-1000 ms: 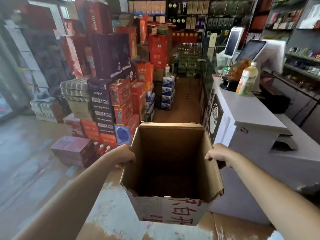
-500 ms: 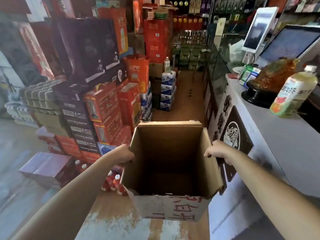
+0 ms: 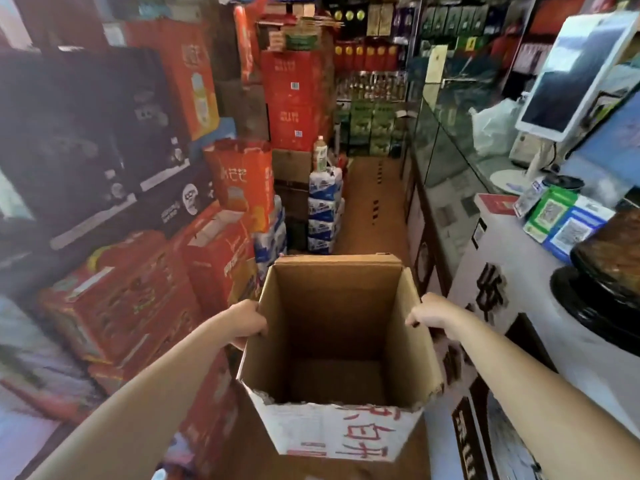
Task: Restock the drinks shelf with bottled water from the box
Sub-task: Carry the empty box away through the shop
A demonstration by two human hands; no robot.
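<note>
The cardboard box (image 3: 337, 341) is carried upright between both arms, open mouth facing up, its long axis running top to bottom, in the aisle between the stacked red cartons (image 3: 138, 299) and the white counter (image 3: 540, 292). The left hand (image 3: 247, 323) grips the left wall's top edge and the right hand (image 3: 433, 315) the right wall's, fingers curled over the rim. Inside I see only bare cardboard (the floor is dim), and the red lettering on the near face is cut off.

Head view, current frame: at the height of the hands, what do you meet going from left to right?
Red cartons → left hand gripping the box's left wall → open cardboard box, no bottles visible inside → right hand gripping its right wall → white counter → black dish.
</note>
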